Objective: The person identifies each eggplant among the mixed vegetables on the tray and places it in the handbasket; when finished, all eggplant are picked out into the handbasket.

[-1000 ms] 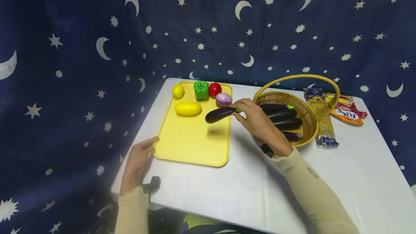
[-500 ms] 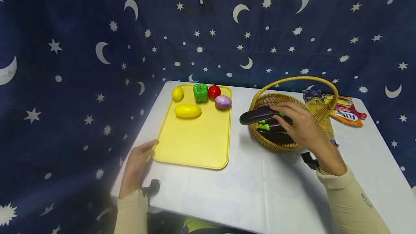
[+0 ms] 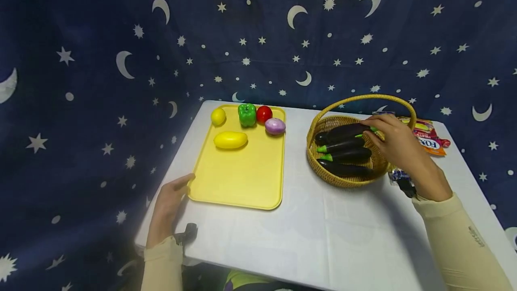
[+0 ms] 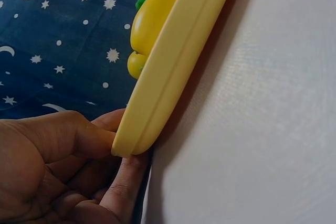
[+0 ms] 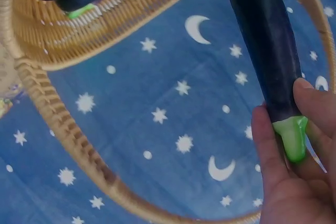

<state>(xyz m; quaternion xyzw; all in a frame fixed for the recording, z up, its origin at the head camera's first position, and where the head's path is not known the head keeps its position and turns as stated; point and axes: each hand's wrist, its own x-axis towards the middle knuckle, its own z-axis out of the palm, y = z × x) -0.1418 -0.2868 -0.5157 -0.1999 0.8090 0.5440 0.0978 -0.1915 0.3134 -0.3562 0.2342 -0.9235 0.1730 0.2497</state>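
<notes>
My right hand pinches a dark purple eggplant near its green stem end, thumb on one side and fingers on the other. In the head view this eggplant lies over the far side of the wicker basket, above several other eggplants. At the near left corner of the yellow tray, my left hand pinches the rim, with thumb above and fingers below. On the tray sit a lemon, a yellow oblong fruit, a green bell pepper, a tomato and a purple onion.
The basket's tall handle arches over its far side. Right of the basket lie a bag marked FOX and a packet, partly hidden by my right hand. A starry blue cloth hangs behind the white table.
My right hand has carried the eggplant from over the tray rightward to the basket and lowered it there. The left hand has stayed at the tray's corner.
</notes>
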